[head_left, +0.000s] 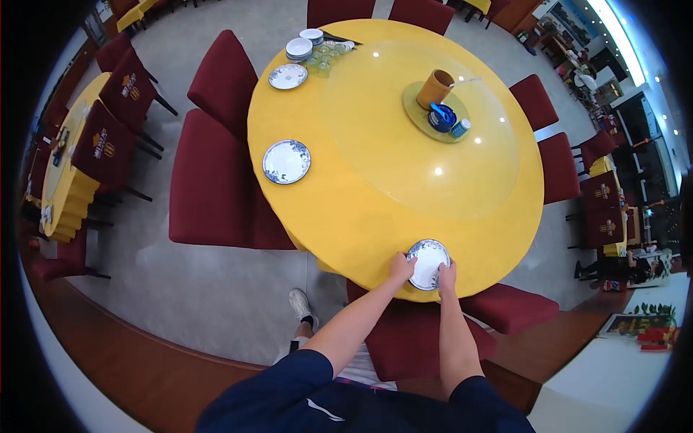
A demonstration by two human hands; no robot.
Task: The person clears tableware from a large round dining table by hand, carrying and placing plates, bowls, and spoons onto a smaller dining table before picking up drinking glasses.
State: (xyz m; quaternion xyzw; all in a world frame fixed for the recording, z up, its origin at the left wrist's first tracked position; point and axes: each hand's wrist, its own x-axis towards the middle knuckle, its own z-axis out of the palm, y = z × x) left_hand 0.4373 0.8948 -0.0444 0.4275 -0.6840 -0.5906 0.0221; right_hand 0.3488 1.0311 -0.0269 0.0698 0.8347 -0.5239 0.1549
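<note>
A white plate (429, 260) with a blue floral rim is at the near edge of the round table (346, 231), which has a yellow cloth. My left hand (402, 268) grips the plate's left rim, thumb on top. On its right rim my right hand (447, 277) does the same. Whether more plates lie under it, I cannot tell. A similar plate (286, 162) lies at the table's left edge, and another plate (288, 76) sits farther back. Behind that are white bowls (299, 48) in stacks and several glasses (325, 59).
A transparent turntable (433, 184) carries a brown cylindrical holder (435, 89), a dark blue container (442, 117) and a small jar (460, 128). Dark red chairs (209, 177) surround the table. One chair (411, 339) stands right below my arms. Another set table (76, 155) is at left.
</note>
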